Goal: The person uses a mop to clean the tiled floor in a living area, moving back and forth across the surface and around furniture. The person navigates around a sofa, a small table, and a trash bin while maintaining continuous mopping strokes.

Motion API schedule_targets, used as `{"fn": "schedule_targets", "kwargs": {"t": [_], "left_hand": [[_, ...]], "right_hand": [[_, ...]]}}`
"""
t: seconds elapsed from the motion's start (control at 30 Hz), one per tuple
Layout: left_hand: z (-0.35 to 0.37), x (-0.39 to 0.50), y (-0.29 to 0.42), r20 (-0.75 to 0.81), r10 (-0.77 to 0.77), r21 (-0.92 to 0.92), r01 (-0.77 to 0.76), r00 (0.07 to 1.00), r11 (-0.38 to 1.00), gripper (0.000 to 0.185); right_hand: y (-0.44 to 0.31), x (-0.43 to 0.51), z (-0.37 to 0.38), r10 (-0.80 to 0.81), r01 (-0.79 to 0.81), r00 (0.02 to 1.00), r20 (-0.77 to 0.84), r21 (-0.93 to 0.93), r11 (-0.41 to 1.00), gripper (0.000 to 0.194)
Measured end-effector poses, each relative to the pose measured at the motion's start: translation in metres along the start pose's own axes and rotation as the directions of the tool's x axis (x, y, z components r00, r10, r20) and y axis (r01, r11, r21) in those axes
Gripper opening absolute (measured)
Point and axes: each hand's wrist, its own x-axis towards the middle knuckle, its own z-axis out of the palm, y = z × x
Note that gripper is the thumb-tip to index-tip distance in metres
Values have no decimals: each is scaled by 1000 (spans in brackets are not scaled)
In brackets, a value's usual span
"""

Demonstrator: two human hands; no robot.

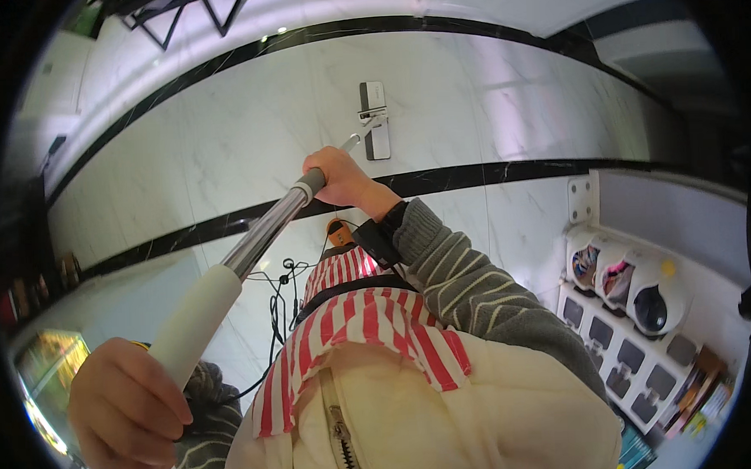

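A flat mop runs from the lower left toward the floor in front of me, its pole (270, 229) part shiny metal and part pale grip. Near the pole's upper end, my left hand (127, 407) is wrapped around the white grip (195, 321). Farther down, my right hand (342, 180) grasps the pole by a grey collar (312, 179). The rectangular white and grey mop head (379, 140) lies flat on the white marble-look floor (253, 115), beyond a black border strip. Part of the lower pole is hidden behind my right hand.
Black cables (278, 300) hang beside my striped apron (353, 309), close to an orange shoe (339, 232). On the right stand white open-front bins (651, 305) over a white cabinet with dark panels (625, 356). A black metal frame (181, 12) is at the upper left.
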Motion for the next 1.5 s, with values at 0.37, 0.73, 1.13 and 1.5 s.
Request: {"fn": "schedule_targets", "kwargs": {"t": [0.37,0.73,1.13,1.5], "left_hand": [[67,62,-117,-619,-79,-109,14,781,994,28],[89,172,-311,-499,-353,-164,313,791,935,18],[100,281,-394,-573,-486,-107,527,660,843,20],[57,262,-281,-736,-224,172,497,638,850,23]], "right_hand": [[101,-86,-126,199,-213,977,-83,-231,949,10],[298,-132,-315,446,-390,894,50,-406,827,9],[383,-153,-425,437,-434,892,-116,-488,757,14],[274,-92,-367,346,-318,938,38,-309,896,11]]}}
